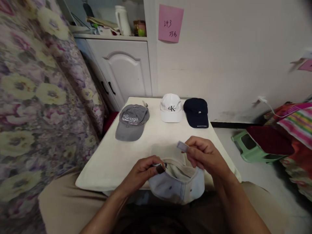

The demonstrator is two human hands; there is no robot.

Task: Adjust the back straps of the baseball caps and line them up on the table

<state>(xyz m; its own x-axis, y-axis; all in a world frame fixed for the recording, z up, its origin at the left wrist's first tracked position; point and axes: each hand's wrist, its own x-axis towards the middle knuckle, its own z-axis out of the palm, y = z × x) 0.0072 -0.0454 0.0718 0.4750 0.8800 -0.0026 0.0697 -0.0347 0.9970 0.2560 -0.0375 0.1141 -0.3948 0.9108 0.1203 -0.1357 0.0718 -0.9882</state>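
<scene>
A light blue baseball cap (176, 190) is at the table's near edge, its inside facing up and its back towards me. My left hand (147, 167) is closed on the cap's left rim, with a small dark brown tab (160, 169) at the thumb. Between the thumb and fingers of my right hand (201, 152) is a pale strap (182, 146), its flat end sticking out to the left above the cap. Farther back on the table lie a grey cap (133, 122) with lettering, a white cap (171, 108) and a navy cap (196, 113).
The caps are on a cream-covered table (109, 162). A floral curtain (48, 97) hangs at left, beside a white cabinet (124, 65) with a white jug (122, 21) on it. A green stool (251, 146) stands at right. A pink note (171, 23) is on the wall.
</scene>
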